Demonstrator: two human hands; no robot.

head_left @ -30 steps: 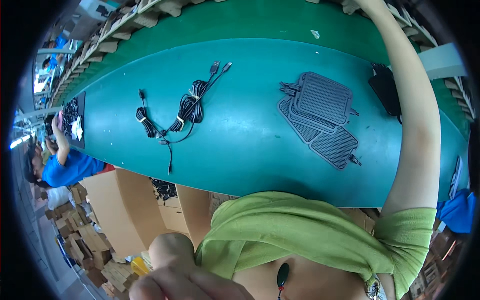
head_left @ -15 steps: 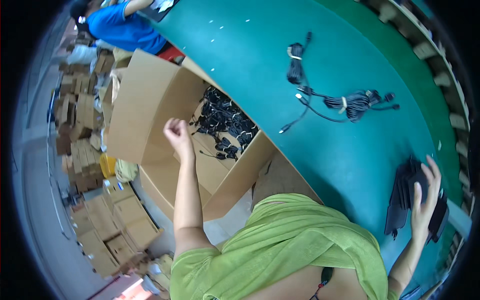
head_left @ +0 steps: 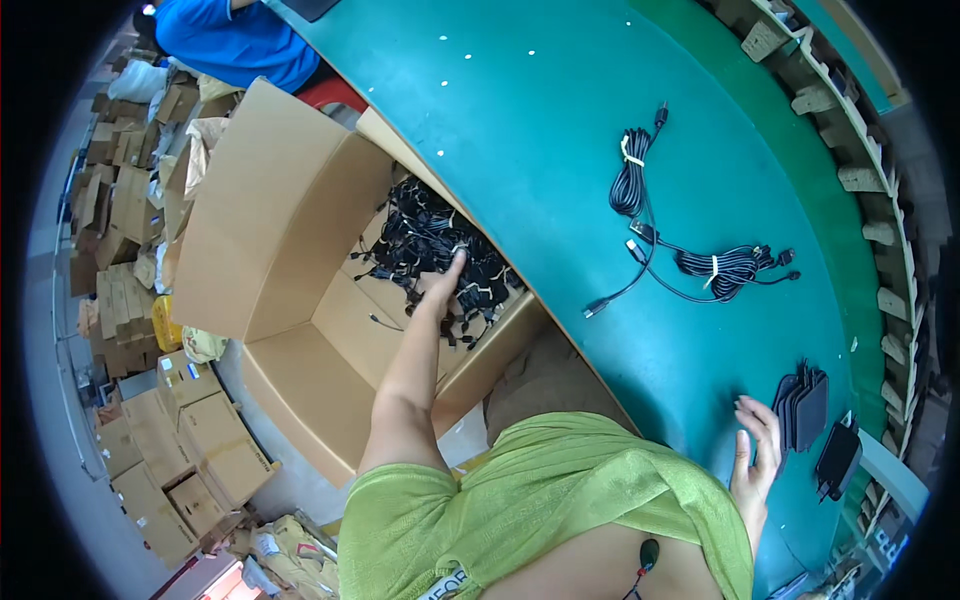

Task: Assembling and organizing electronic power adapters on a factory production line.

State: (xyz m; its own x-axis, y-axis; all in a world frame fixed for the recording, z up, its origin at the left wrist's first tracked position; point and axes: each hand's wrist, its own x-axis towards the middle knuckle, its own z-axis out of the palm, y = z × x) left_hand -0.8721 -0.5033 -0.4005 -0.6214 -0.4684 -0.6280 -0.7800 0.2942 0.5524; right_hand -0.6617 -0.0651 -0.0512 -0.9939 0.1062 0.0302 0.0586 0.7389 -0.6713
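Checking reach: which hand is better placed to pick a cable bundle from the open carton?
Left. The left hand is already down in the cardboard carton, fingertips on the black cable pile. The right hand rests on the green table beside the black pads.

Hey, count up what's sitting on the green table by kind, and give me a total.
Tied black cable bundles: 2, one farther along, one nearer.
Stack of flat black pads by the right hand: 1 stack; pads too overlapped to count.
Separate black pad beside it: 1.
Total: 4 items on the table.

We count two cable bundles on the table, one open carton, two hands.
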